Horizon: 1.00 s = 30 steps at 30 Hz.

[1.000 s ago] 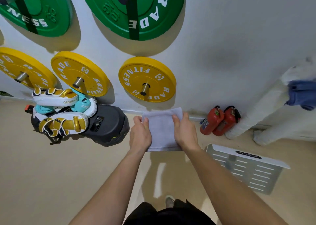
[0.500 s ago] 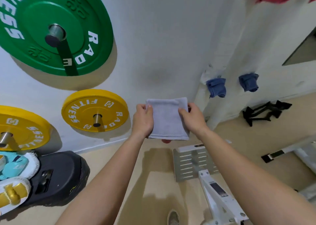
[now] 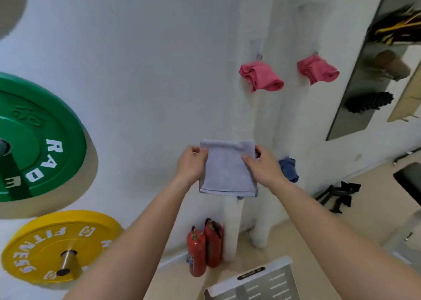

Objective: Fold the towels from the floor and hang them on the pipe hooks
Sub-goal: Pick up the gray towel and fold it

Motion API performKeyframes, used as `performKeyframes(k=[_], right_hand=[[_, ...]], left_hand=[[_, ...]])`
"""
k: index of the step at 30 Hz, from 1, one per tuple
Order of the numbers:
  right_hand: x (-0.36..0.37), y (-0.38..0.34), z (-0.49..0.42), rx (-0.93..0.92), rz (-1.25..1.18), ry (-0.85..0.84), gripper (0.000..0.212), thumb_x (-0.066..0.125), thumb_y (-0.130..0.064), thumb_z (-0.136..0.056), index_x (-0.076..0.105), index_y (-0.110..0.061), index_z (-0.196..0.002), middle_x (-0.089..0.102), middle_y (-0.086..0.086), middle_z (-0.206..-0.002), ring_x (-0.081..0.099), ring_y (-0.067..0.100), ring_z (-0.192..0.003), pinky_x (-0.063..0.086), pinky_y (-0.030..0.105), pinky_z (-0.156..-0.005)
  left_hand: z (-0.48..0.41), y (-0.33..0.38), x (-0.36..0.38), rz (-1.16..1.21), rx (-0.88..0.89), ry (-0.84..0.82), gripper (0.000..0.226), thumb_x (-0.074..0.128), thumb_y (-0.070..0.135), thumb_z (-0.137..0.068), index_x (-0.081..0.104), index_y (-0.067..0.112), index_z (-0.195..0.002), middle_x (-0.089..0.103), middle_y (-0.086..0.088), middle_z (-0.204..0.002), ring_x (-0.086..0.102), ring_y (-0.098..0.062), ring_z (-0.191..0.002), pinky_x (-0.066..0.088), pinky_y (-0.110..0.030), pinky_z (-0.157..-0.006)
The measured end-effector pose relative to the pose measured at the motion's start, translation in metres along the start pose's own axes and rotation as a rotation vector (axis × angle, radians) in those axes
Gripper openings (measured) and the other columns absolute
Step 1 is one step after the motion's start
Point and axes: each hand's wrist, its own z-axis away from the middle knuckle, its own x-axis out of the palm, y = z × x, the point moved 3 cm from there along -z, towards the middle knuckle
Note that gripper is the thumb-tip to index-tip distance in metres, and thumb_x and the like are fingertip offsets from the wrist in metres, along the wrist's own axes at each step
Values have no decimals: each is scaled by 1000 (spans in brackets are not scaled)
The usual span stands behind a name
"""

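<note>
- Left hand (image 3: pixel 191 165) and right hand (image 3: pixel 262 165) each pinch a side of the folded lavender towel (image 3: pixel 226 168)
- Two pink towels (image 3: pixel 262 77) hang above it, a blue towel (image 3: pixel 288 169) just right

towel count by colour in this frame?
Pink towels: 2, hanging on the pipes, left and right
Blue towel: 1, partly hidden behind the right hand
Pale lavender towel: 1, folded, held between the left hand and the right hand
Total: 4 towels
</note>
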Motion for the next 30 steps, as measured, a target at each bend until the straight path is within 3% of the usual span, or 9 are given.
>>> performKeyframes(k=[3,12,18,23,27,30], right_hand=[[-47,-12,-45,-74,-4,45,28,59,-27,-96,57,-14,-122,61,-1,-109,58,17,-96,43,29,-79],[-154,-91,-171,-307,-16,199,36,64,-27,-91,62,-11,-123,68,3,-116,63,22,-104,52,40,-91],[-198,-158,-233,-433,-55,329,34,69,-29,-90,64,-12,-118,65,-1,-106,62,18,-97,48,30,-84],[-232,-232,-279,-538,-53,446,25,68,-28,-91,67,-12,-110,66,0,-98,61,16,-89,49,30,-81],[-260,-288,-320,-563,-70,508,18,68,-30,-91,69,-15,-100,69,2,-95,66,22,-92,54,37,-85],[-277,-320,-355,-549,-71,492,20,69,-32,-89,71,-14,-97,72,4,-96,69,26,-94,57,44,-87]], left_hand=[[-31,55,30,29,79,7,24,55,41,-96,58,18,-100,65,0,-95,63,-23,-86,52,-38,-70],[-111,219,62,86,313,95,24,54,39,-97,59,17,-106,63,2,-99,62,-22,-90,55,-43,-79],[-162,312,54,113,466,134,24,54,41,-95,59,19,-105,64,0,-103,64,-26,-99,57,-50,-87],[-203,400,35,134,616,171,21,54,42,-95,58,21,-100,64,-1,-103,64,-26,-99,56,-51,-88],[-238,462,22,236,670,122,22,58,35,-94,62,16,-103,66,-3,-103,66,-24,-93,62,-43,-72],[-264,499,15,297,714,73,17,61,30,-95,66,14,-99,68,-2,-97,67,-22,-86,58,-31,-57]])
